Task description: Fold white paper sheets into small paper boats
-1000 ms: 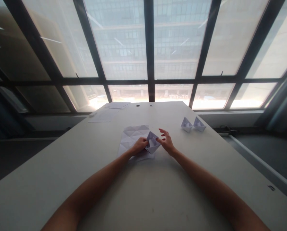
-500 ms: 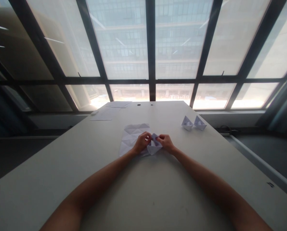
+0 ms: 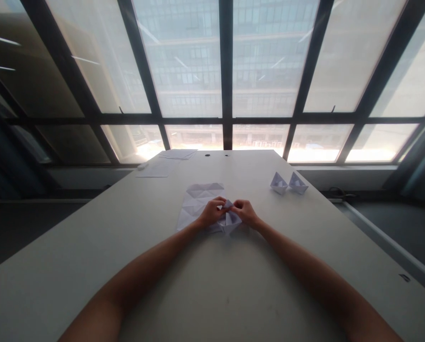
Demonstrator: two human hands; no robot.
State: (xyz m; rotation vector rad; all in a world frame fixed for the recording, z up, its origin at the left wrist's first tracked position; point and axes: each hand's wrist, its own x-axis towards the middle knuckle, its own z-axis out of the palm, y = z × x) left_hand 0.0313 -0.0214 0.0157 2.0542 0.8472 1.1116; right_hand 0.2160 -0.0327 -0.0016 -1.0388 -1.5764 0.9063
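Observation:
A folded white paper boat (image 3: 231,224) is held between both hands near the middle of the table. My left hand (image 3: 211,212) pinches its upper left part, and my right hand (image 3: 245,211) pinches the upper right, close to the boat's peak. Beneath and to the left of my left hand lies a creased sheet of paper (image 3: 194,204), flat on the table, partly covered by that hand and the boat.
Two finished-looking paper boats (image 3: 278,184) (image 3: 298,184) stand side by side on the right of the white table (image 3: 155,285). Flat paper sheets (image 3: 178,154) lie at the far left. Windows rise behind the table's far edge.
Both hands have shifted their pinch around the boat's peak, and the boat looks tilted and opened differently. The view has moved slightly.

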